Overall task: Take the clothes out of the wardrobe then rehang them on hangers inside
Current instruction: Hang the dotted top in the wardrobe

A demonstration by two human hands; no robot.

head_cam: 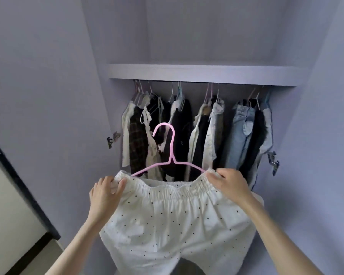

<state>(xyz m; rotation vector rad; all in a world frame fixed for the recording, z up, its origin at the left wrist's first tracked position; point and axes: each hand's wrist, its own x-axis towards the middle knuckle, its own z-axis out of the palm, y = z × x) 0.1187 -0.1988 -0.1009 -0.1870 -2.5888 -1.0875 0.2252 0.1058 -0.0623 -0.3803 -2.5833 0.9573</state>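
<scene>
The shorts are at 6 o'clock, before the open wardrobe. The hanger stands in their waistband, hook up. The left hand holds the waistband at 8 o'clock, the right hand at 4 o'clock. Behind, hung clothes are in a row under the shelf at 12 o'clock.

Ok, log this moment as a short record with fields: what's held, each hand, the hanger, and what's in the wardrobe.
held item: white black-dotted shorts with elastic waistband
left hand: grips the waistband's left end
right hand: pinches the waistband's right end
hanger: pink wire hanger, arms tucked inside the waistband, hook up
wardrobe: lilac wardrobe shelf above a row of hanging clothes, light and dark
stage: shorts on hanger, not yet hung inside
</scene>
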